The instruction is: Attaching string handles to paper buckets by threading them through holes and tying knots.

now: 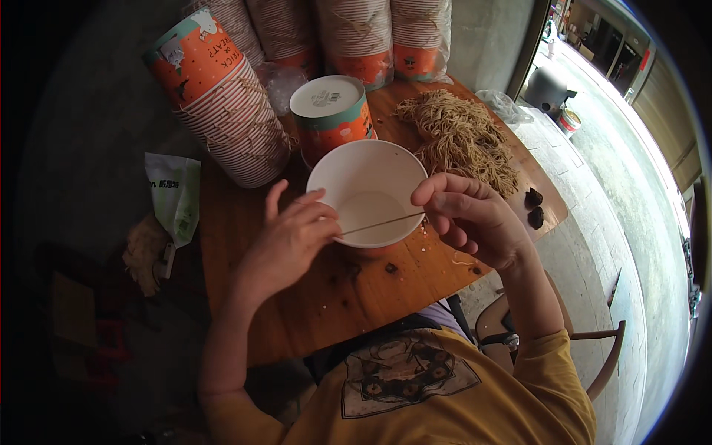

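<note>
In front of me on the table, an orange paper bucket (367,174) stands mouth up, its white inside facing me. A thin brown cord (378,224) is drawn taut across the near part of its mouth. My left hand (293,233) is closed on the cord's left end beside the rim, with some fingers raised. At the right rim, my right hand (471,219) pinches the other end between thumb and fingers. Whether the cord is fixed to the bucket is hidden behind my fingers. A heap of similar cords (460,137) lies beyond my right hand.
An upside-down bucket (326,100) stands just behind. To the left leans a tall nested stack of buckets (230,111) with cords on it. Several wrapped stacks (356,44) line the back. Two small dark objects (535,208) lie near the right edge of the wooden table (348,297).
</note>
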Demonstrator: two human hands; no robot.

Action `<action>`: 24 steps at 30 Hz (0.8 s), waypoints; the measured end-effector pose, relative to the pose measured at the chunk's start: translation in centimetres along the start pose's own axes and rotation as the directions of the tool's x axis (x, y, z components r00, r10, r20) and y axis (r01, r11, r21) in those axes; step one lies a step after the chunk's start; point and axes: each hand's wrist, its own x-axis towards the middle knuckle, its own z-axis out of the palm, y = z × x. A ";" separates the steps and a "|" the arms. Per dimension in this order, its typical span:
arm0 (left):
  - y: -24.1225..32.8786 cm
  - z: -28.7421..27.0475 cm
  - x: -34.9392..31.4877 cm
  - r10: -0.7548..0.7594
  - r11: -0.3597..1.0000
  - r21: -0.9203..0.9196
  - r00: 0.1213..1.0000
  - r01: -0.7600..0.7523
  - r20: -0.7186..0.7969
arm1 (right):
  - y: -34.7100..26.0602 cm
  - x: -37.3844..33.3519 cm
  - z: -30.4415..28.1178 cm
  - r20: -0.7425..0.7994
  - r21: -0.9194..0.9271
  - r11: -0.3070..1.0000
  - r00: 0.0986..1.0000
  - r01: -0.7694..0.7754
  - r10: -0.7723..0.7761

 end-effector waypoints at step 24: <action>1.5 0.5 1.7 -0.296 0.920 -0.343 0.907 0.188 -0.298 | 2.0 2.9 -4.3 -0.067 0.074 0.833 0.837 0.548 -0.544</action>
